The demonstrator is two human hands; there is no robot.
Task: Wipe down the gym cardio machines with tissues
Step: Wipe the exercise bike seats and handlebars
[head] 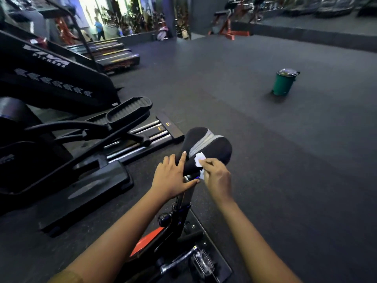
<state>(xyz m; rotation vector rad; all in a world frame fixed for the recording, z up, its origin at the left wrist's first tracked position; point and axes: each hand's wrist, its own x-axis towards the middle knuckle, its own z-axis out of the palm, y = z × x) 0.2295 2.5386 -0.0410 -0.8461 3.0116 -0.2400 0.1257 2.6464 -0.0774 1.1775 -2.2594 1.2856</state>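
A black exercise-bike saddle (pixel 212 146) with a grey stripe stands in front of me on its seat post (pixel 186 198). My left hand (pixel 173 177) lies flat with straight fingers against the saddle's narrow front end. My right hand (pixel 217 176) pinches a crumpled white tissue (pixel 199 159) and presses it on the saddle's near side. More of the tissue shows below my fingers. The bike's frame (pixel 163 231), with a red panel, and a pedal (pixel 202 262) are below my arms.
An elliptical trainer (pixel 67 139) stands close on the left, with a stair machine (pixel 51 74) behind it. A green pedal bin (pixel 283 82) sits on the dark rubber floor (pixel 285 160) to the right. Benches and a person are far off at the back.
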